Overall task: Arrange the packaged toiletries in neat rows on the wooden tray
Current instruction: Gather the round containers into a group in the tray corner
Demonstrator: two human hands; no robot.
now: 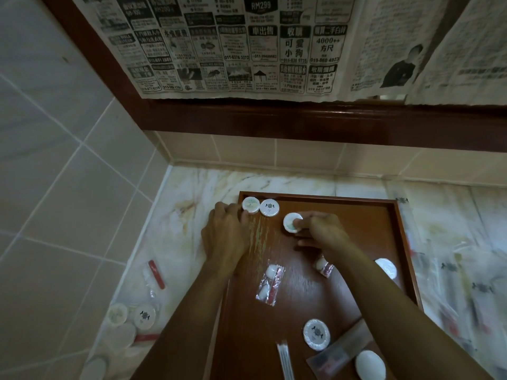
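- Right now my right hand [318, 229] pinches a round white soap packet [292, 222] at its near-right edge, fingertips curled onto it, with the packet lying flat on the wooden tray [356, 242].
- Just beyond and to the left of that pinch sit two more round packets — the corner packet [250, 205] and its neighbour [269, 207] — touching each other along the tray's far wall.
- My left hand [225, 231] rests at the tray's far-left rim, fingertips touching the corner packet; I judge it is steadying the start of the row, not gripping.
- To do this step well, I should slide the pinched packet away from me and leftward until it sits just beside the neighbour, level with it, not overlapping.
- I should keep the pinch light — the packet looks thin and could tip or ride up over the next one.
- Nearer to me than the grip, loose items wait on the tray: a clear sachet with a red strip [270, 283], another round packet [316, 334], and one partly hidden by my forearm [386, 267].
- Left of my left hand, off the tray, more packets [131, 319] lie on the marble counter [192, 187].
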